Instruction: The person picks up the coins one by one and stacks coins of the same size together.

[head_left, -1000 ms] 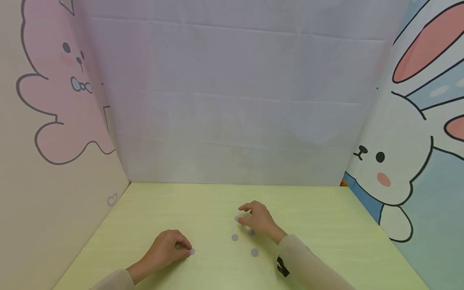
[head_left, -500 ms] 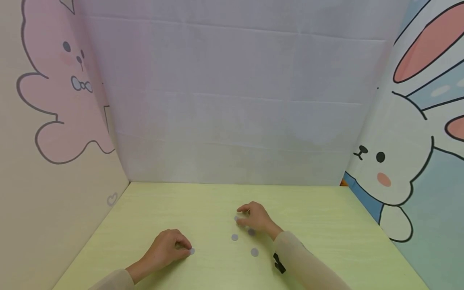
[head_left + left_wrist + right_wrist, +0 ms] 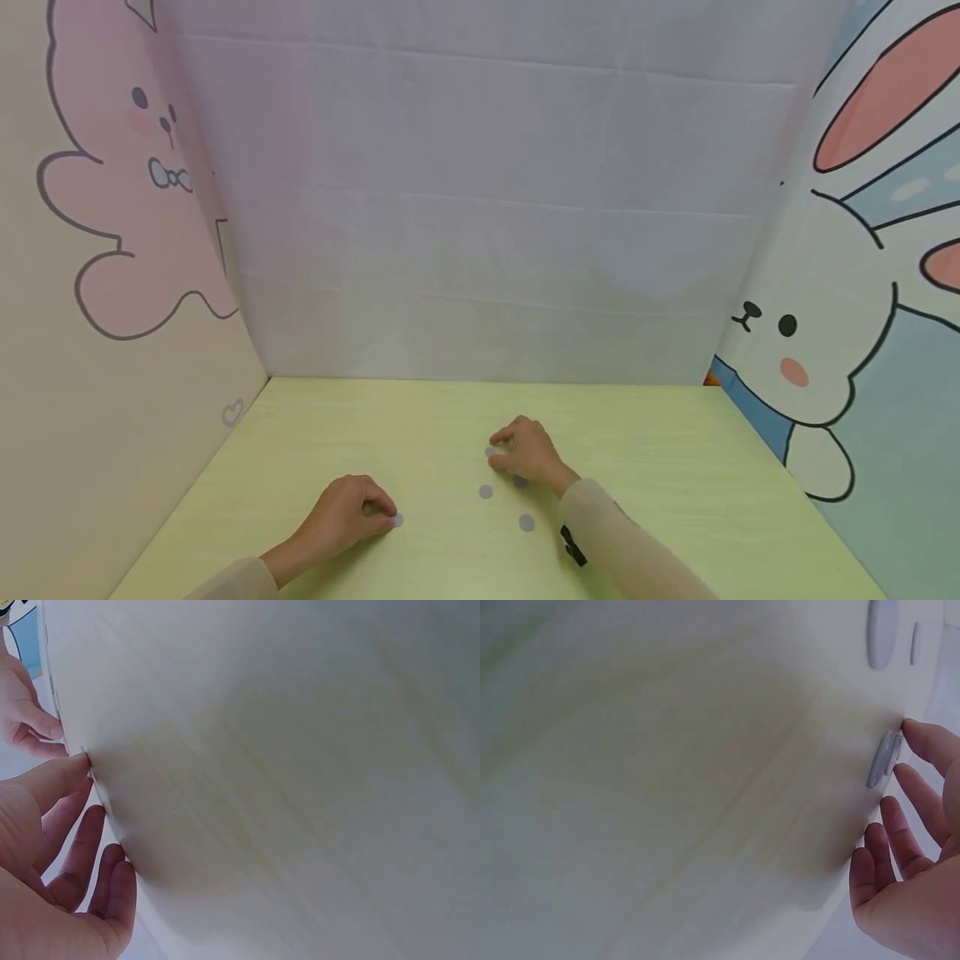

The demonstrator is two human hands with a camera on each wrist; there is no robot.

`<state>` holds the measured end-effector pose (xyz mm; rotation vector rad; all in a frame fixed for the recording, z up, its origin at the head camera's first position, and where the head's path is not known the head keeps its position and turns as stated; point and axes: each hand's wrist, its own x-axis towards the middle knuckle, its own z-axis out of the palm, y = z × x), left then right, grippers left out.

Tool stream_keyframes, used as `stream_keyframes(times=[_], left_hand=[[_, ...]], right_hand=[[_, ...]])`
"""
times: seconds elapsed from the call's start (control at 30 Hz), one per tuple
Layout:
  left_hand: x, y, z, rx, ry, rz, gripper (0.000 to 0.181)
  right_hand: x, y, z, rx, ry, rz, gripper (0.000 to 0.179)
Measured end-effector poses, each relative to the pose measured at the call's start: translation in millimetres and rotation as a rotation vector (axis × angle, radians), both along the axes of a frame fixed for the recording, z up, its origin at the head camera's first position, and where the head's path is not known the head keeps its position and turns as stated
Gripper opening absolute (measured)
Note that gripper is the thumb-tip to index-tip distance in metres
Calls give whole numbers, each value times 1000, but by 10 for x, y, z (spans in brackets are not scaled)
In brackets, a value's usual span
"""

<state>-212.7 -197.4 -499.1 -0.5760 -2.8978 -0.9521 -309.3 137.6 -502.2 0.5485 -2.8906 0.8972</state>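
Small flat grey discs lie on the pale yellow-green table. In the head view my left hand (image 3: 347, 517) pinches one grey disc (image 3: 398, 520) between thumb and forefinger, low against the tabletop. Farther forward, my right hand (image 3: 527, 448) has thumb and forefinger at opposite edges of another grey disc (image 3: 490, 452). Below the right palm, a third disc (image 3: 521, 482) is partly covered. The right wrist view shows the right fingertips (image 3: 909, 769) beside two overlapping discs. In the left wrist view, the left fingertips (image 3: 81, 766) rest on the table edge-on, with little of the disc visible.
Two more grey discs, one nearer the middle (image 3: 486, 492) and one closer to me (image 3: 527, 522), lie between the hands. A pale wall (image 3: 480, 250) stands behind the table (image 3: 360, 425); cartoon-printed panels (image 3: 825, 367) flank it. A dark tag hangs at the right sleeve.
My right forefinger has come down toward the thumb, narrowing the gap around the far disc. The right forearm has shifted slightly left. My left hand stays put.
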Motion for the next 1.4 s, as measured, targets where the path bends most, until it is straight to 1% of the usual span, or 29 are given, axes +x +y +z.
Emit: stream_keyframes(times=[0.13, 0.27, 0.73, 1.07, 1.23, 1.4], left_hand=[[-4, 11, 5, -5, -1, 5, 11], [4, 9, 17, 9, 2, -6, 11], [-3, 13, 10, 6, 11, -14, 10], [-9, 12, 6, -12, 24, -9, 11], [-9, 6, -5, -24, 22, -2, 11], [-7, 4, -3, -15, 13, -9, 11]], right_hand=[[-3, -1, -9, -6, -4, -25, 27], [1, -5, 5, -16, -8, -39, 26], [78, -17, 67, -60, -4, -16, 18], [51, -29, 45, -44, -12, -41, 15], [50, -39, 36, -53, -19, -43, 13], [56, -43, 30, -47, -18, -44, 12]])
